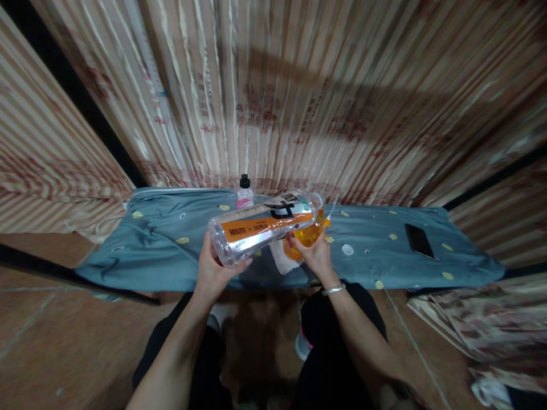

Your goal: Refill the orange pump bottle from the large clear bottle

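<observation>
My left hand (217, 267) is wrapped round the base of a large clear plastic bottle (256, 230) with an orange and silver label. The bottle lies tilted almost level, its mouth at the right. That mouth is close to the top of a smaller see-through orange bottle (308, 234), around which my right hand (314, 253) is closed. Whether the two touch, or any liquid flows, I cannot tell. Just beyond the orange bottle is a thin white tube with an orange part (329, 221). A white tissue or cloth (284, 259) shows beneath the bottles.
A blue-grey cloth with yellow prints (162, 250) covers the narrow table. At the back stands a small bottle with a black cap (244, 193). A white round piece (347, 249) and a dark phone (419, 241) lie at the right. Striped curtains (273, 102) hang behind.
</observation>
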A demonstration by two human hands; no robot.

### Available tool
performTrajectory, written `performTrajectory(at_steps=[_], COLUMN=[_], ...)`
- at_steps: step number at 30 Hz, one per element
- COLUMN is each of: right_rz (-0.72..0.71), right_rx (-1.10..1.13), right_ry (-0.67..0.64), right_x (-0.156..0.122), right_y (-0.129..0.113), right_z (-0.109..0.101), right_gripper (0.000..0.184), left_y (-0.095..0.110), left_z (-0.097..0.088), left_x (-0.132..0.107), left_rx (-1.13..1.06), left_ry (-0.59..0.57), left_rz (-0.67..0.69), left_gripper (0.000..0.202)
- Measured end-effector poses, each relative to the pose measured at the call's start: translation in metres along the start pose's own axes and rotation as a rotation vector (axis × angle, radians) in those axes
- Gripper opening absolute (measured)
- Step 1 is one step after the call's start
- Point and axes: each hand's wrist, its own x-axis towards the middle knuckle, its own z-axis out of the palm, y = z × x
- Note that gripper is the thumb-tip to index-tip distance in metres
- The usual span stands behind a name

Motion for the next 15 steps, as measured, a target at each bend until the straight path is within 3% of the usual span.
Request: performTrajectory(at_steps=[15], right_rz=[0.018], right_rx=[0.002], right_ry=[-0.001], right_x=[-0.0005], right_y=[0.0006], right_z=[0.0003], right_gripper=[0.088], left_y=[0.0000], left_z=[0.0000], left_x=[-0.0002], left_rx=[-0.020], left_ry=[-0.016], left_rz=[-0.024], left_gripper=[0.092])
